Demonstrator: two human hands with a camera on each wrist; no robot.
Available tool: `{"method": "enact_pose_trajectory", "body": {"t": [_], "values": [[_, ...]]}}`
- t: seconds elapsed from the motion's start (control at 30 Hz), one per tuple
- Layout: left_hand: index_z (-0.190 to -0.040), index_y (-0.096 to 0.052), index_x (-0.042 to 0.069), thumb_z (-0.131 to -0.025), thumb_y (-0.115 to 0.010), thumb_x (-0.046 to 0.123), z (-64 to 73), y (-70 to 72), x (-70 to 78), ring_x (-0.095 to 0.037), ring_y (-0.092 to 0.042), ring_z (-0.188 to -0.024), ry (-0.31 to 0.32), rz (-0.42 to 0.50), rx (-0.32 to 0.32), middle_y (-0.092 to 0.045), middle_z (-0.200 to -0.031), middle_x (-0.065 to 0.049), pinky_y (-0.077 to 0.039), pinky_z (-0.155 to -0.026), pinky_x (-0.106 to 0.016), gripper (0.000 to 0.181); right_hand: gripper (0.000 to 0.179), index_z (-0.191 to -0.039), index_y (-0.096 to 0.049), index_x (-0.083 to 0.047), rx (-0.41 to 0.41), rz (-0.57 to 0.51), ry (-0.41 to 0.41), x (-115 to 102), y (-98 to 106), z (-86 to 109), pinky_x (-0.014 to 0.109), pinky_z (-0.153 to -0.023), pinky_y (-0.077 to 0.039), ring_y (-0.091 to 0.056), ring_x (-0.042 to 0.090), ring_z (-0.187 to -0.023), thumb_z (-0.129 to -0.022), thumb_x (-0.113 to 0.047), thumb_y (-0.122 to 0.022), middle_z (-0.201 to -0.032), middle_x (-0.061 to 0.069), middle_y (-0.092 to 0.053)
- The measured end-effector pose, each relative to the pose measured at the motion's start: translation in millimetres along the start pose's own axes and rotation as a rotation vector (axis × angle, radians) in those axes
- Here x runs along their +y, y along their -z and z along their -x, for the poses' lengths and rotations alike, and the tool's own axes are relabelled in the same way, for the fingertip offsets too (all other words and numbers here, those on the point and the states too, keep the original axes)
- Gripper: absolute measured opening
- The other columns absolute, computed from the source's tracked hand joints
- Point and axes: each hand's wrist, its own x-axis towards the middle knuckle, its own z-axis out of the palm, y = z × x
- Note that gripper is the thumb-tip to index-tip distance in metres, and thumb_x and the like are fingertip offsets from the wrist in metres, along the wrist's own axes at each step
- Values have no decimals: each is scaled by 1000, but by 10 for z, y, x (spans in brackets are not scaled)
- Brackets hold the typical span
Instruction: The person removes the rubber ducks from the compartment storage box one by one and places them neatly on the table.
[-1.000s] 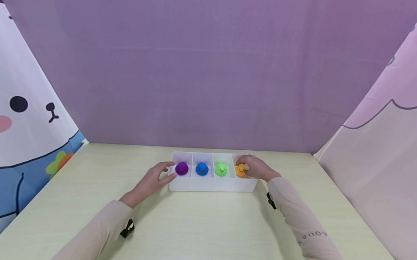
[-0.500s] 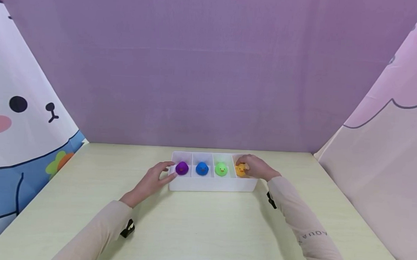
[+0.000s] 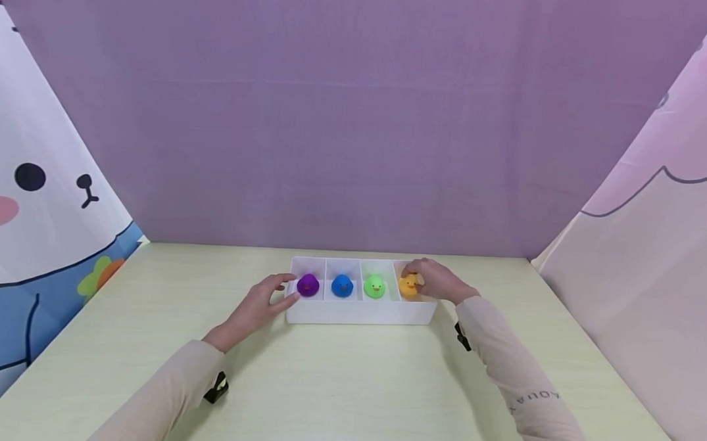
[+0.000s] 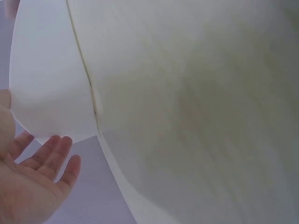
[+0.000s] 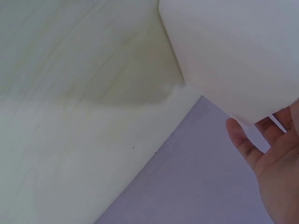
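A white box with a row of compartments stands on the table. A purple rubber duck, a blue one, a light green one and an orange-yellow duck each occupy their own compartment, left to right. My left hand holds the box's left end, thumb at the front corner and index finger at the rim. In the left wrist view its other fingers curl by the box's end. At the rightmost compartment my right hand pinches the orange-yellow duck, partly covering it.
The pale wooden table extends in front of the box and to both sides. A purple cloth rises behind the table's back edge. Printed cartoon curtains hang at the left and right.
My right hand has shifted slightly up and to the right, and the orange-yellow duck has risen a little with it. The left hand and the box have stayed put.
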Motion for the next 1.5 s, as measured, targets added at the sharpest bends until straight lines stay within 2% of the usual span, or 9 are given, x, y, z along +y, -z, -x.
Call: {"method": "enact_pose_trajectory", "body": {"t": [0.63, 0.83, 1.2, 1.5], "values": [[-125, -50, 0, -88, -60, 25, 6, 6, 17, -35, -57, -105, 21, -1, -12, -55, -123, -20, -47, -91, -48, 46, 31, -106, -65, -5, 54, -9, 38, -65, 306, 30, 44, -91, -48, -57, 27, -104, -77, 4, -66, -108, 9, -65], [-125, -50, 0, -88, -60, 25, 16, 13, 21, -35, -56, -105, 24, 1, -14, -55, -123, -20, -47, -91, -48, 46, 33, -108, -64, -6, 47, -9, 18, -99, 424, 39, 44, -93, -47, -56, 27, -107, -77, 3, -66, -113, 9, -63], [-126, -50, -1, -88, -60, 24, 15, 9, 23, -35, -56, -105, 32, 6, -16, -55, -123, -20, -48, -91, -48, 46, 32, -107, -65, -5, 69, -2, 12, -39, 555, 101, 46, -93, -48, -56, 29, -107, -77, 4, -66, -112, 11, -64], [-126, -50, 0, -89, -60, 26, 12, 11, 27, -35, -56, -106, 40, 24, -16, -54, -124, -20, -47, -91, -48, 46, 31, -105, -65, -3, 109, 17, 27, 77, 609, 237, 46, -89, -49, -58, 29, -102, -75, 6, -67, -108, 11, -64]]}}
